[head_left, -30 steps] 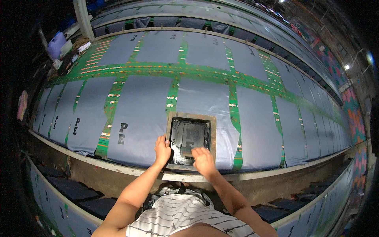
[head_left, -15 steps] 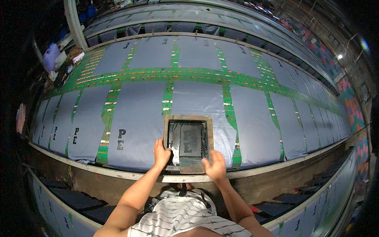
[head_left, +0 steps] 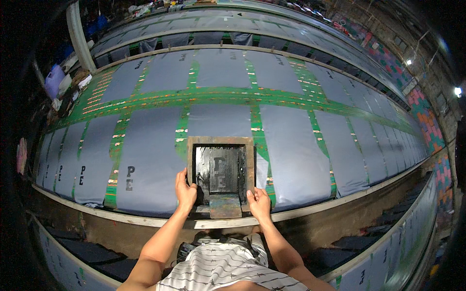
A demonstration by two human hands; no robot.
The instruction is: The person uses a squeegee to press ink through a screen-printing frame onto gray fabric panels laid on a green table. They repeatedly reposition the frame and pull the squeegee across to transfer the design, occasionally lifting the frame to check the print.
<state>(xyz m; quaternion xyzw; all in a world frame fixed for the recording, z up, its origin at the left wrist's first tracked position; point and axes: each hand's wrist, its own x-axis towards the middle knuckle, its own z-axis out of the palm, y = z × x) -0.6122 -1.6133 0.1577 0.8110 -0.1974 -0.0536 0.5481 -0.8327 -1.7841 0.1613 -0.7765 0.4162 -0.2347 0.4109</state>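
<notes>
A rectangular screen-printing frame (head_left: 248, 167) is held in front of me, over the near edge of the long table. Its dark, inky mesh (head_left: 228, 169) carries block letters, and wet black ink shines along the inner left side. A paint-stained flat piece (head_left: 225, 206) lies across the frame's lower end; whether it is a squeegee I cannot tell. My left hand (head_left: 186, 191) grips the left rim near its lower corner, thumb on top. On the opposite rim, my right hand (head_left: 259, 201) is closed, thumb toward the inside. Grey fabric panel (head_left: 217, 120) lies partly hidden beneath the frame.
More grey fabric panels (head_left: 296, 150) lie in rows, separated by green strips (head_left: 182, 128). Those to the left bear dark printed letters. A pale rail (head_left: 301, 206) edges the table on my side. Another long table (head_left: 165, 24) runs behind, and a post (head_left: 80, 39) stands at far left.
The view has shifted, and the frame looks larger and sits nearer the green strip on its right. My right hand's fingers have closed on the right rim.
</notes>
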